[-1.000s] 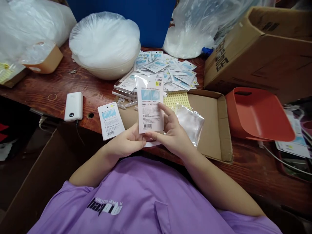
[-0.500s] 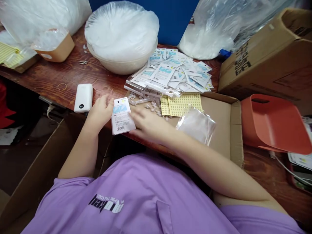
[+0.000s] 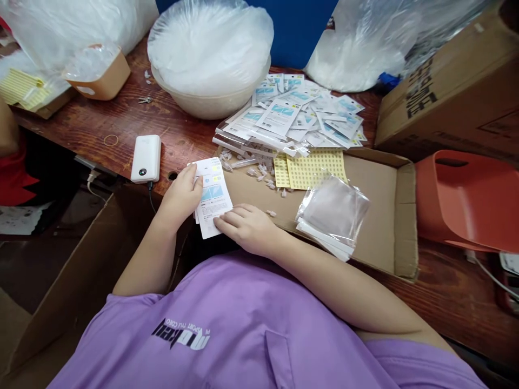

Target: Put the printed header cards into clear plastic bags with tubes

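Note:
A small stack of white printed packets (image 3: 213,195) lies at the near edge of the wooden table (image 3: 97,127). My left hand (image 3: 182,195) holds the stack's left side, fingers curled onto it. My right hand (image 3: 246,227) rests on the stack's lower right corner, fingers bent and pressing on the top packet. A pile of the same packets (image 3: 292,116) lies further back. Yellow sticker sheets (image 3: 310,168) and a stack of clear plastic bags (image 3: 334,213) lie on a flattened cardboard box (image 3: 385,216) to the right.
A white power bank (image 3: 145,158) lies left of the stack. A bowl covered with plastic (image 3: 211,54) stands behind, an orange tub (image 3: 99,75) at far left. A large cardboard box (image 3: 454,92) and a red plastic bin (image 3: 466,200) stand at right. Small clear bits (image 3: 259,173) are scattered.
A second ago both hands held one packet upright. They have brought it down onto the packet at the table's edge, and both hands now rest on the stack.

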{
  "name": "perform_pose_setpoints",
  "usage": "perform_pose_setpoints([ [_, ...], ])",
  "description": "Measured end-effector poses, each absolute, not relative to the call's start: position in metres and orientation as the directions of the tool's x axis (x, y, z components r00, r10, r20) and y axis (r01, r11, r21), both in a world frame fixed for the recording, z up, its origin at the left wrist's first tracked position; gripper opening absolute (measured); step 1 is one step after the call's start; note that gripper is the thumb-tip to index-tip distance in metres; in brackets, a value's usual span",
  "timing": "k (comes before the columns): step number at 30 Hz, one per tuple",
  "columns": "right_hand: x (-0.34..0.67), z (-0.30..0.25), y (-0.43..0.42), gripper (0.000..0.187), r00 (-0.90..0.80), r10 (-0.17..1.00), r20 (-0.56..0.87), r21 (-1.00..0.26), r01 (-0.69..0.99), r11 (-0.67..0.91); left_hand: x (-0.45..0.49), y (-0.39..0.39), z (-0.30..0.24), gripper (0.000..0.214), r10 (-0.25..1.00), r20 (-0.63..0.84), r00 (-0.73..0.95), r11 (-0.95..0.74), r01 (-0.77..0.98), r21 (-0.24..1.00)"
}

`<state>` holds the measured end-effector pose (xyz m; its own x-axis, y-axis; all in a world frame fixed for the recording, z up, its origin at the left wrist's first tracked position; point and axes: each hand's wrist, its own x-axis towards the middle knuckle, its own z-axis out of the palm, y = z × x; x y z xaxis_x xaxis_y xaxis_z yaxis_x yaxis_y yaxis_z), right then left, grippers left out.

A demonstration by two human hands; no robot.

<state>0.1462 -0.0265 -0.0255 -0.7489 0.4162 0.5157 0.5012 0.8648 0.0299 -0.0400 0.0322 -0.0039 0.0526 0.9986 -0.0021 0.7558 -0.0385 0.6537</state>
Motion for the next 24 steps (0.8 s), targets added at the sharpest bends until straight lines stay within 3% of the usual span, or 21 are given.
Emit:
perform_pose_setpoints([
  [3, 0.178, -0.017, -0.043, 0.023, -0.679, 0.395, 0.619, -0.019, 0.489, 0.872, -0.038, 0.035, 0.0, 0.049, 0.992, -0.059, 0.113, -0.077, 0.901, 0.426],
  [5, 0.211, -0.015, -0.065, 0.022, -0.613, 0.382, 0.691, -0.024, 0.509, 0.86, -0.032, 0.035, 0.008, 0.05, 0.993, -0.043, 0.107, -0.085, 0.929, 0.36],
  [9, 0.283, -0.031, -0.122, 0.02, -0.342, 0.529, 0.777, -0.175, 0.69, 0.703, 0.012, 0.027, 0.029, 0.044, 0.967, 0.126, 0.22, -0.252, 0.89, 0.381],
  [11, 0.308, -0.045, -0.149, 0.033, -0.149, 0.582, 0.799, -0.272, 0.775, 0.571, 0.051, 0.021, 0.034, 0.034, 0.926, 0.09, 0.368, -0.368, 0.818, 0.442],
  [13, 0.322, -0.056, -0.169, 0.041, -0.062, 0.624, 0.779, -0.318, 0.818, 0.479, 0.097, 0.015, 0.031, 0.024, 0.861, -0.036, 0.507, -0.421, 0.751, 0.509],
  [15, 0.327, -0.06, -0.182, 0.043, -0.09, 0.669, 0.737, -0.312, 0.833, 0.456, 0.138, 0.012, 0.021, 0.02, 0.809, -0.172, 0.561, -0.412, 0.752, 0.514],
  [18, 0.327, -0.056, -0.192, 0.042, -0.168, 0.704, 0.69, -0.302, 0.818, 0.49, 0.179, 0.014, 0.002, 0.035, 0.742, -0.358, 0.567, -0.453, 0.817, 0.357],
  [21, 0.329, -0.048, -0.192, 0.042, -0.191, 0.714, 0.674, -0.306, 0.807, 0.505, 0.192, 0.019, -0.011, 0.046, 0.719, -0.433, 0.544, -0.455, 0.839, 0.298],
  [24, 0.333, -0.043, -0.189, 0.039, -0.222, 0.721, 0.657, -0.268, 0.825, 0.498, 0.192, 0.021, -0.014, 0.039, 0.728, -0.444, 0.523, -0.436, 0.852, 0.289],
])
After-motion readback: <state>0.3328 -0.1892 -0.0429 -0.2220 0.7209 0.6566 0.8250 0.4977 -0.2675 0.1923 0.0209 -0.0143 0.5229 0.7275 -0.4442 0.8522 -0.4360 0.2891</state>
